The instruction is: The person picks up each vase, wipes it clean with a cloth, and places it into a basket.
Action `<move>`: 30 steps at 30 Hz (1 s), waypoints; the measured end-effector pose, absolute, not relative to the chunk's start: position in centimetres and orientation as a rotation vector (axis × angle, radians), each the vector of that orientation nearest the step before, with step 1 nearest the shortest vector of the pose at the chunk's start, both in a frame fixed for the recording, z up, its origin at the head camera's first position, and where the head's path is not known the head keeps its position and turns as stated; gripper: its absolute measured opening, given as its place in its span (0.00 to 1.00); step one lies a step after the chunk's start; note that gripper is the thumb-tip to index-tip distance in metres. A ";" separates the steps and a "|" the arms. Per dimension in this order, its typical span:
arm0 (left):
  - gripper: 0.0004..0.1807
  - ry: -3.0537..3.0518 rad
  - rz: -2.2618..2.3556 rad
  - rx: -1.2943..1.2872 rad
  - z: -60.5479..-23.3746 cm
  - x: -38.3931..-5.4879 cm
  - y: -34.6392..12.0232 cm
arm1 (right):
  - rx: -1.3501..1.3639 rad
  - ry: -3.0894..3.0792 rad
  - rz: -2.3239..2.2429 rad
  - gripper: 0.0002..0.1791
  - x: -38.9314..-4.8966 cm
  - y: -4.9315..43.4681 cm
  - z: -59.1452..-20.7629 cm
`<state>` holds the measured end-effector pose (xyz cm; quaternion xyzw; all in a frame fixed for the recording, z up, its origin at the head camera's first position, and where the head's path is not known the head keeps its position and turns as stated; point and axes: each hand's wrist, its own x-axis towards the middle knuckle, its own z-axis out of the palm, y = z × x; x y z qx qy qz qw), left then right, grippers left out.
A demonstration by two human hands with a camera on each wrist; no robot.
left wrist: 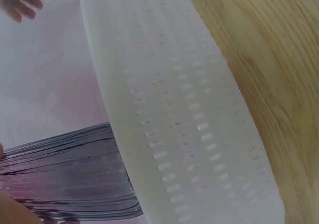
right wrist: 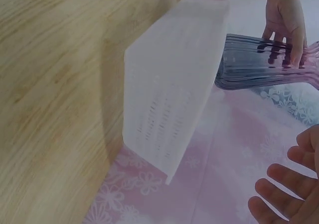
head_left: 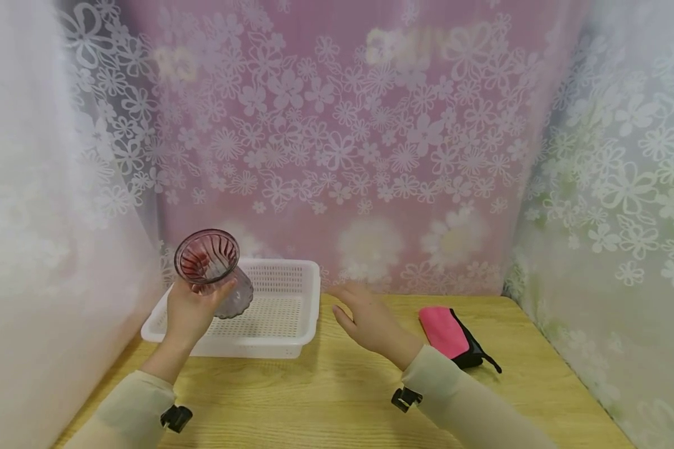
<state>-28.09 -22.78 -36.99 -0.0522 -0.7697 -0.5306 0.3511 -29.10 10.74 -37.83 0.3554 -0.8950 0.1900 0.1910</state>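
Observation:
My left hand [head_left: 190, 312] grips a ribbed glass vase [head_left: 237, 298], purple-pink toward its flared rim and greyish at the base. The vase tilts over the left part of a white perforated plastic basket [head_left: 309, 312]. In the left wrist view, the vase [left wrist: 70, 176] shows beside the basket wall [left wrist: 174, 109], with only bits of the fingers at the edge. My right hand [head_left: 371, 319] hovers just right of the basket, its fingers spread and holding nothing. From the right wrist view, the left hand [right wrist: 286, 20] wraps around the vase [right wrist: 249, 64] near its neck.
A pink and black folded pouch [head_left: 446, 332] with a strap lies on the wooden table [head_left: 337, 399], right of the right hand. Flower-patterned curtains [head_left: 342, 137] hang behind the table and along both sides. The basket stands close to the back curtain.

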 end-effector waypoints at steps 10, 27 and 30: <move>0.41 -2.046 -1.177 -0.203 -38.0 -29.4 -24.3 | 1.071 -2.395 0.535 0.23 -29.1 8.3 -39.3; 0.33 -2.240 -0.944 -0.153 -39.0 -30.6 -25.6 | 1.076 -2.479 0.431 0.28 -29.4 4.7 -42.0; 0.34 -2.228 -0.898 -0.167 -39.1 -30.9 -25.7 | 1.077 -2.517 0.417 0.29 -29.5 4.2 -42.4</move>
